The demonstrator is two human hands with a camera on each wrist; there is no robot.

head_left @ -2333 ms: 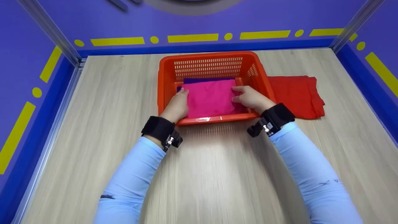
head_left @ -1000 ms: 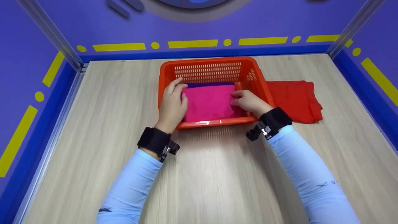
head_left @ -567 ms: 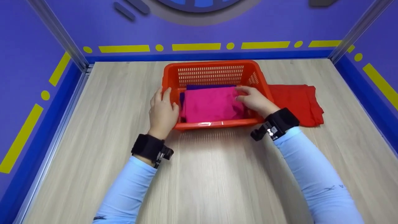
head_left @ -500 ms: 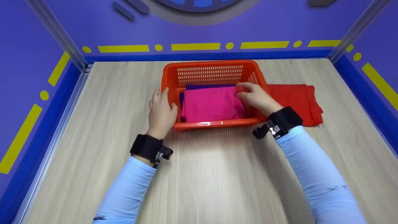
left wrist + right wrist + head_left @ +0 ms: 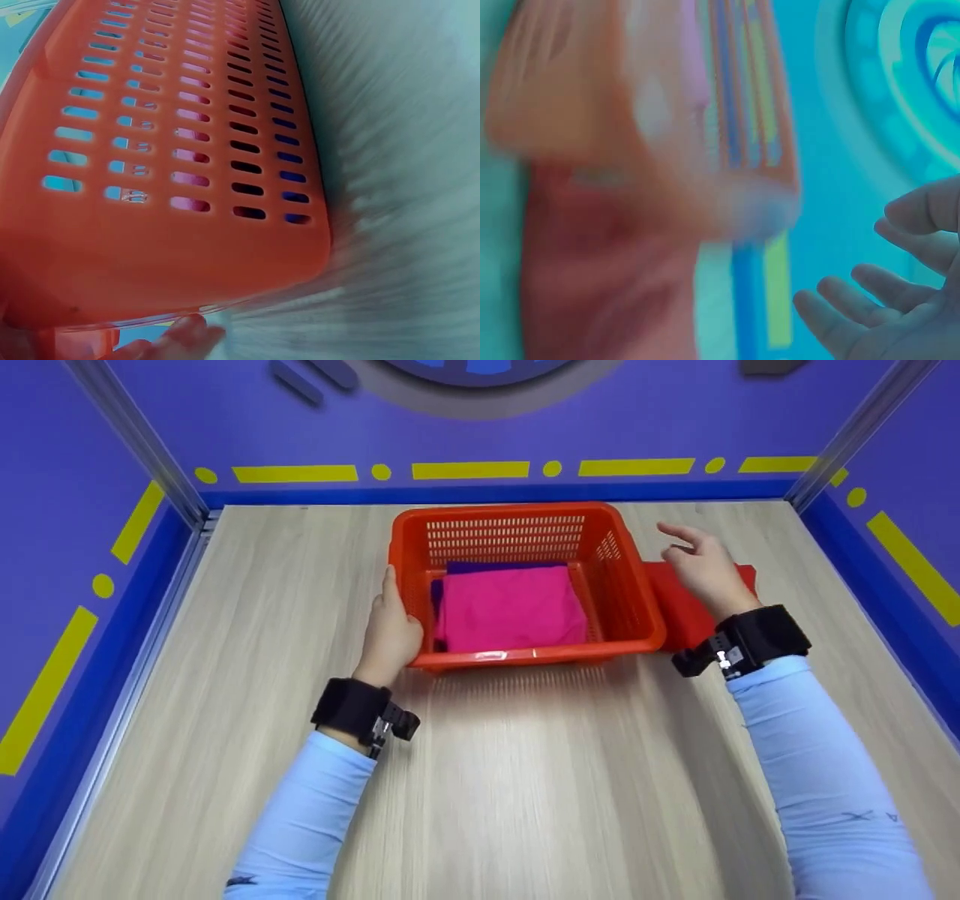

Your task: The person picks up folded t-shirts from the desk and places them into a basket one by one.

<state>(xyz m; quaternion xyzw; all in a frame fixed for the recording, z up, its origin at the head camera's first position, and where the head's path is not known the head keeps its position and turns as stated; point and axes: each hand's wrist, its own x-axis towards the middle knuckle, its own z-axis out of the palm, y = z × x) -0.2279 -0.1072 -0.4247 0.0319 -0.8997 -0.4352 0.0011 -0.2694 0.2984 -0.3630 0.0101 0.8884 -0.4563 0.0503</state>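
Observation:
My left hand [image 5: 390, 634] lies along the left side of an orange-red plastic basket [image 5: 499, 657], its fingers straight against the wall and its thumb at the rim. In the left wrist view its fingertips [image 5: 187, 337] show below the slotted wall. Inside the basket sits a folded pink cloth [image 5: 514, 607], with a dark purple cloth [image 5: 506, 565] partly hidden underneath. My right hand [image 5: 705, 570] holds nothing and is over a folded red cloth [image 5: 675, 611] right of the basket, covering part of it. In the right wrist view its fingers [image 5: 907, 289] are loosely spread.
Pale wood-grain tabletop [image 5: 517, 780] runs under everything. A purple-blue wall [image 5: 480, 435] with yellow dashes stands close behind the basket, and side panels close off left and right. Bare basket floor [image 5: 589, 596] shows right of the pink cloth.
My right hand has left the pink cloth, come out of the basket and moved right over the red cloth. My left hand has moved from inside the basket to its left side.

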